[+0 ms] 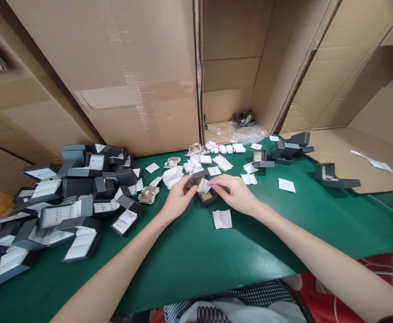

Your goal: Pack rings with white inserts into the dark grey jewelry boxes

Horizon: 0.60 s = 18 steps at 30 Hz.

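Observation:
In the middle of the green table, a small dark hinged box (209,199) stands open between my hands, with a yellowish pad inside. My left hand (179,197) is closed on the box's left side, thumb and forefinger near the lid. From the right, my right hand (236,192) pinches a folded white paper insert (203,185), which is tilted above the open box. Fingers partly cover where the insert meets the box. Just in front lies a creased white paper piece (222,219), flat on the table.
A large heap of dark boxes (78,186) with white linings covers the left side. Behind my hands lie scattered white paper pieces (193,165). More open boxes (286,150) stand at right, beside a flat white packet (286,185). Tall cardboard walls (142,80) border the back.

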Available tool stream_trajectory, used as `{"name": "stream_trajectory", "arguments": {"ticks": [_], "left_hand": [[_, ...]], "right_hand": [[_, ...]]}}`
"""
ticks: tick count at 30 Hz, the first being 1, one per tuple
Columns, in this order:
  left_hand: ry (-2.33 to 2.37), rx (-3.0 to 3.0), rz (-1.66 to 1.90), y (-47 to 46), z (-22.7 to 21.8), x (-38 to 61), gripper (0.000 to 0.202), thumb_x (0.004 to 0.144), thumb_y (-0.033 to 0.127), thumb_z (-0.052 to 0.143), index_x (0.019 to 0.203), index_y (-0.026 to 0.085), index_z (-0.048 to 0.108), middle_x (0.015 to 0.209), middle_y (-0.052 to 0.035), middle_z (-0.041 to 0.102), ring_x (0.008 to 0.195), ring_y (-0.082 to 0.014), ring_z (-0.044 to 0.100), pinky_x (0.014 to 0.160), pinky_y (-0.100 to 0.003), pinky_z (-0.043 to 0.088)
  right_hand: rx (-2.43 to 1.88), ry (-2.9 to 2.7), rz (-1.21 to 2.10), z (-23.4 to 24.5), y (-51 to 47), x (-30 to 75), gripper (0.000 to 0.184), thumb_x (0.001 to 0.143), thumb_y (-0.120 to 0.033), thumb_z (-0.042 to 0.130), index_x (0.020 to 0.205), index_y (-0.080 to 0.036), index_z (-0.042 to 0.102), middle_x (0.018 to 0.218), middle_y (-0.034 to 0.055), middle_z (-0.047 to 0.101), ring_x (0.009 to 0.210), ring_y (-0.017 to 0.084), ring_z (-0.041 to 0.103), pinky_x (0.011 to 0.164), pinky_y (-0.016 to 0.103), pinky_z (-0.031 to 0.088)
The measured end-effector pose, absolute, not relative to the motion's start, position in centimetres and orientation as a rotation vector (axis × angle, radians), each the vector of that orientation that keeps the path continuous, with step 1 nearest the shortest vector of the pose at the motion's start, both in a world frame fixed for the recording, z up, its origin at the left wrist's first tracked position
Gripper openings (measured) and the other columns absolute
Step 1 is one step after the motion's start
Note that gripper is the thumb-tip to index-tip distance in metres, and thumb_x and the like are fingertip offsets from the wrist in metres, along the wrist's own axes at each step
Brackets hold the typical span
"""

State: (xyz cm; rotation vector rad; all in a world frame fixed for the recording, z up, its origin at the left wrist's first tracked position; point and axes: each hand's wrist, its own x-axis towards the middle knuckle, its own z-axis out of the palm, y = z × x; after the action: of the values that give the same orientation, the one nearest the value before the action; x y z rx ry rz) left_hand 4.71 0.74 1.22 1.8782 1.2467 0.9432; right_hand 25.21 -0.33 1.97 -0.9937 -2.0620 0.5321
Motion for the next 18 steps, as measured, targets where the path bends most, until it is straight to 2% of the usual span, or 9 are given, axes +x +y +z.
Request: {"name": "stream_trajectory", "arguments": {"ticks": [4, 7, 14, 18], "left_hand": [[1.240, 1.837, 0.976, 0.94, 0.65, 4.66, 0.037, 0.081, 0.025, 0.051, 0.118, 0.018, 0.052, 0.102, -0.0056, 0.060, 0.082, -0.0153, 0.056, 0.073, -0.026, 0.048], [1.220, 1.828, 0.982, 1.02, 0.34, 4.55, 0.043, 0.079, 0.020, 0.052, 0.121, 0.019, 0.050, 0.108, -0.0062, 0.058, 0.080, -0.0133, 0.057, 0.074, -0.026, 0.049], [1.251, 1.844, 0.905, 0.71, 0.75, 4.54, 0.043, 0.079, 0.021, 0.052, 0.122, 0.019, 0.049, 0.094, -0.0042, 0.059, 0.076, -0.0136, 0.057, 0.072, -0.027, 0.049], [1.270, 1.864, 0.885, 0.69, 0.81, 4.59, 0.041, 0.080, 0.024, 0.051, 0.120, 0.018, 0.050, 0.092, -0.0044, 0.059, 0.076, -0.0148, 0.057, 0.070, -0.027, 0.048]], "right_hand": [[-0.899, -2.218, 0.288, 1.67, -0.33, 25.30, 0.043, 0.078, 0.003, 0.034, 0.101, -0.015, 0.066, 0.099, 0.0094, 0.066, 0.093, 0.022, 0.056, 0.081, 0.038, 0.050], [-0.900, -2.210, 0.291, 1.63, -0.36, 25.32, 0.049, 0.073, 0.006, 0.032, 0.100, -0.017, 0.066, 0.096, 0.0088, 0.066, 0.092, 0.021, 0.056, 0.078, 0.037, 0.051], [-1.073, -1.945, 0.704, 1.49, -0.35, 25.06, 0.044, 0.073, 0.000, 0.034, 0.090, -0.017, 0.070, 0.093, 0.0049, 0.067, 0.067, 0.012, 0.058, 0.066, 0.027, 0.049], [-1.194, -1.782, 0.828, 1.41, -0.56, 24.85, 0.039, 0.075, -0.008, 0.037, 0.089, -0.018, 0.073, 0.076, 0.0033, 0.067, 0.063, 0.013, 0.058, 0.056, 0.024, 0.044]]}}
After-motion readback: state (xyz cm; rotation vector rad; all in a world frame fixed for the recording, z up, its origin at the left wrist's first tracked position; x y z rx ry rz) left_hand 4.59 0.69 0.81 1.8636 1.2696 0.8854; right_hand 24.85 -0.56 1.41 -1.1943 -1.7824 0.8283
